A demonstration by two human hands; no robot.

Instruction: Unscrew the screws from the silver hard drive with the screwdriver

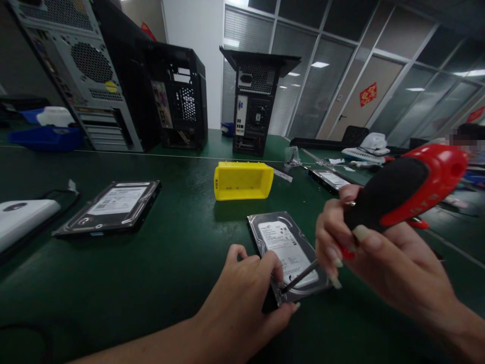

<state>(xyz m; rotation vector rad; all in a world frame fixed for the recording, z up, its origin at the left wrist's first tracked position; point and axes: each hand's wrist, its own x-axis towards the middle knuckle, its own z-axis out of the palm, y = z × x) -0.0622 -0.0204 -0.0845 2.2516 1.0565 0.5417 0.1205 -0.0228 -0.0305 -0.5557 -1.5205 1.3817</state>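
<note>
Another drive (113,202) is lying toward the left edge of our desk (182,263), a yellow bin (244,182) is sitting further in, and we're pinching the near corner of a hard drive (286,247), which is lying toward the desk's near edge, with our left hand (238,296), while our right hand (396,250) is gripping a chunky red-and-black screwdriver (409,187), tip poking at that corner.
</note>
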